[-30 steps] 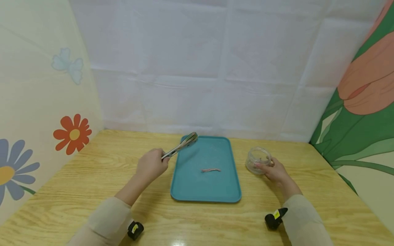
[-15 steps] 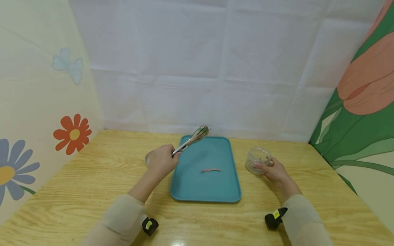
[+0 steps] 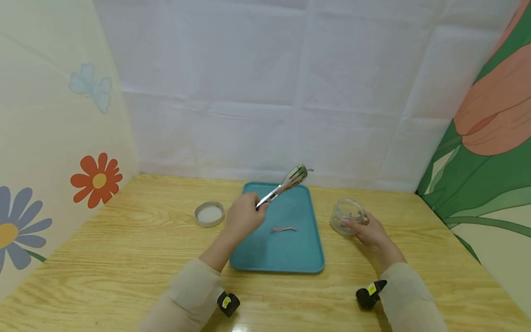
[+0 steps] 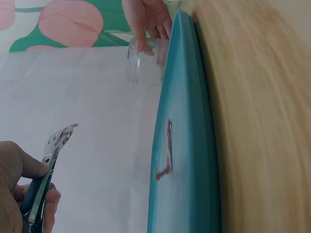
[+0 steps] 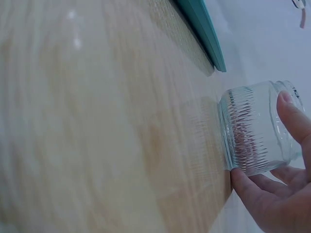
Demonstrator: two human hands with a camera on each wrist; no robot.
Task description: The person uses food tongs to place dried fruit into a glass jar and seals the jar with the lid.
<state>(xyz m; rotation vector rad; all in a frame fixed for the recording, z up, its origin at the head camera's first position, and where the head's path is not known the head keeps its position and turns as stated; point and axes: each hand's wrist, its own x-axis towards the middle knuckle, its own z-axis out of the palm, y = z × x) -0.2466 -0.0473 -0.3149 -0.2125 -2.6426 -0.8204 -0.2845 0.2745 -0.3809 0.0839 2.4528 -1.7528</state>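
Note:
My left hand [image 3: 245, 215] grips metal tongs [image 3: 277, 191] by the handle, above the blue tray [image 3: 282, 253]. From the tongs' tips pokes a small thin brownish strip [image 4: 74, 125]. Another thin reddish-brown strip [image 3: 284, 229] lies on the tray, bent at one end in the left wrist view. To the tray's right, my right hand [image 3: 373, 234] holds a lidless clear glass jar [image 3: 340, 223] upright on the table, thumb on one side and fingers on the other. Some reddish bits show through the jar's ribbed glass [image 5: 257, 121] in the right wrist view.
A round lid [image 3: 209, 215] lies on the wooden table [image 3: 137, 240], left of the tray. White cloth [image 3: 249, 92] hangs behind the table, and flower-painted panels stand at both sides. Each sleeve carries a small black device [image 3: 367, 297] at the wrist.
My left hand has carried the tongs to the right across the tray, closer to the jar. The lid behind that hand has come into view. My right hand and the jar stay put.

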